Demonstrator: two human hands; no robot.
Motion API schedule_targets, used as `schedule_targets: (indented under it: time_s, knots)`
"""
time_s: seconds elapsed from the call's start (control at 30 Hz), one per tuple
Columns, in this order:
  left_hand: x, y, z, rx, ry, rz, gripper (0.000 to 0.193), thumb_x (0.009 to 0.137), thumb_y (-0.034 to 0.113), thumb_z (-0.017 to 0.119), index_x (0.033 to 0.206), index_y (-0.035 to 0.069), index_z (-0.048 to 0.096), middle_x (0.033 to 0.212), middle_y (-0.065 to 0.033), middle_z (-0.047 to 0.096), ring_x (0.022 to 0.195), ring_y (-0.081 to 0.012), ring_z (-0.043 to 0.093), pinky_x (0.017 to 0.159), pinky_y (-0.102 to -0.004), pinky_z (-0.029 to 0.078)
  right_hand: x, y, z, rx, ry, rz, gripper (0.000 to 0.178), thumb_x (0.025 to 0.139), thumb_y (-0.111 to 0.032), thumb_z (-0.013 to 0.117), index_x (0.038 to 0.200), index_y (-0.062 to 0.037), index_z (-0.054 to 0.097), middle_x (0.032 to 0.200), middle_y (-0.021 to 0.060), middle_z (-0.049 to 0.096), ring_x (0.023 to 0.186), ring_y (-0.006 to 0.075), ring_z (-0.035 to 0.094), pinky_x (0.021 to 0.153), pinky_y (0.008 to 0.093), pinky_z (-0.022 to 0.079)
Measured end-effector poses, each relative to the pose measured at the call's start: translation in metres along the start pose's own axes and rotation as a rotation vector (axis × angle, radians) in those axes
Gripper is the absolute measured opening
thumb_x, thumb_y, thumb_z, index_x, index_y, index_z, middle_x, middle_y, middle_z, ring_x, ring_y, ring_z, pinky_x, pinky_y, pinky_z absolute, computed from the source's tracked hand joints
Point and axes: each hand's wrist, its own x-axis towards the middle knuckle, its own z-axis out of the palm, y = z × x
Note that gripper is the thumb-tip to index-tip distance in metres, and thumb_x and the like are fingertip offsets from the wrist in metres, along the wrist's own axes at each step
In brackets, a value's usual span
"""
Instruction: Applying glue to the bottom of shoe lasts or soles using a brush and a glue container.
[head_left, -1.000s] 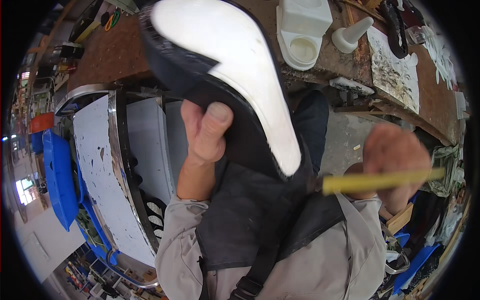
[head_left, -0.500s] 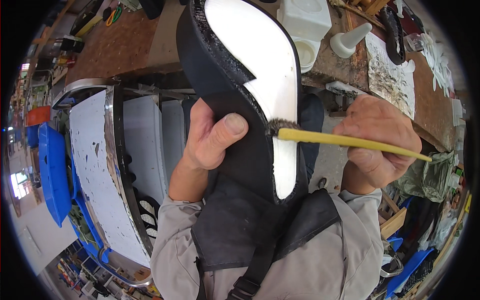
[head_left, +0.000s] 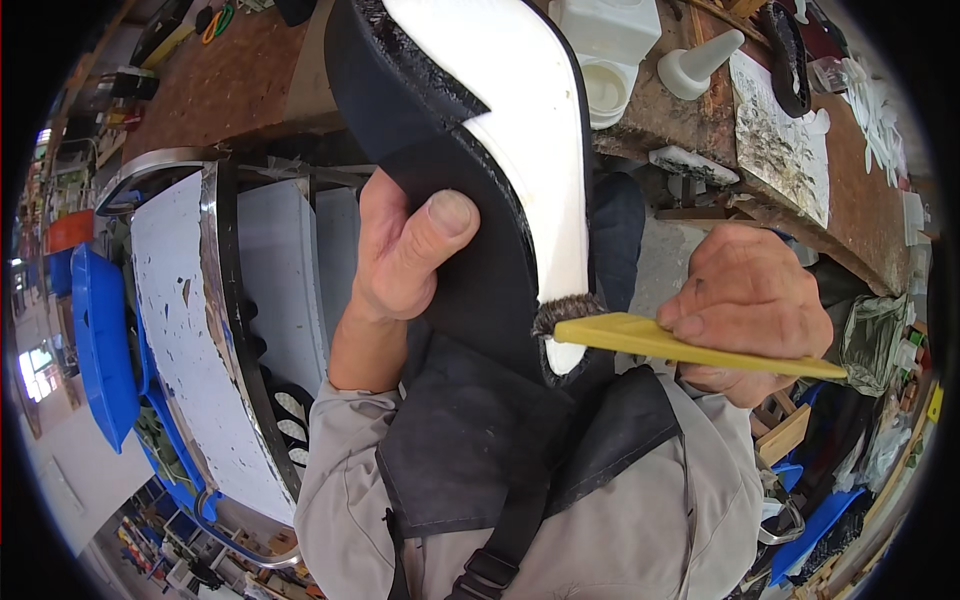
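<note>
A black shoe (head_left: 455,270) is held bottom up in front of my apron, its toe pointing away from me. A white insole-like sheet (head_left: 545,190) covers its underside, with a rough black edge around it. My left hand (head_left: 410,245) grips the shoe from the left, thumb lying on the black side; its other fingers are mostly hidden. In my right hand (head_left: 755,300) is a brush (head_left: 635,337) with a yellow handle and short dark bristles. The bristles rest across the narrow near end of the white area.
Beyond the shoe is a brown workbench (head_left: 235,85) with a white plastic container (head_left: 605,45), a white cone-nozzled bottle (head_left: 698,66) and stained paper (head_left: 778,130). At my left stands a metal-framed rack (head_left: 185,290), with a blue tray (head_left: 103,340) beside it.
The brush has moved toward me along the white underside, from its narrow middle to near its end. My left hand and the shoe have shifted slightly left and away from me.
</note>
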Motion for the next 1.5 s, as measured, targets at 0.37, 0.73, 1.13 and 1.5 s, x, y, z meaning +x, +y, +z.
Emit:
schedule_targets:
  time_s: [0.37,0.73,1.13,1.5]
  knots:
    - [0.014,-0.014,-0.007,0.060,-0.009,-0.083,0.071,0.089,0.045,0.050,0.133,-0.010,0.037,0.121,-0.0353,0.050,0.094,-0.0295,0.063,0.077,-0.0319,0.052,-0.001,-0.011,0.003,-0.113,-0.073,-0.270,0.015,0.080,-0.015,0.064,0.078,0.0000,0.065,0.063,0.0109,0.064,0.047,0.0150,0.053,0.045,0.0278,0.041]
    - [0.022,-0.025,-0.021,0.028,-0.025,-0.076,0.077,0.090,0.052,0.041,0.137,-0.009,0.031,0.120,-0.0364,0.048,0.083,-0.0294,0.061,0.071,-0.0325,0.053,0.015,-0.014,-0.026,0.091,-0.286,-0.217,0.017,0.081,-0.020,0.072,0.083,-0.0034,0.068,0.081,0.0106,0.066,0.050,0.0139,0.052,0.044,0.0258,0.038]
    - [-0.001,-0.035,-0.031,0.127,-0.195,0.010,0.090,0.081,0.059,0.057,0.136,-0.007,0.033,0.123,-0.0291,0.050,0.092,-0.0275,0.061,0.071,-0.0356,0.052,0.033,-0.012,0.005,0.149,0.060,0.071,0.016,0.067,-0.008,0.072,0.077,0.0041,0.068,0.064,0.0104,0.063,0.047,0.0158,0.055,0.040,0.0243,0.040]
    - [-0.005,-0.039,-0.029,0.004,-0.184,-0.068,0.094,0.072,0.046,0.077,0.140,0.001,0.031,0.137,-0.0213,0.043,0.121,-0.0361,0.049,0.099,-0.0438,0.044,0.061,0.012,-0.020,-0.414,-0.158,-0.241,0.023,0.080,-0.018,0.068,0.099,-0.0038,0.070,0.077,0.0094,0.065,0.066,0.0216,0.063,0.055,0.0294,0.050]
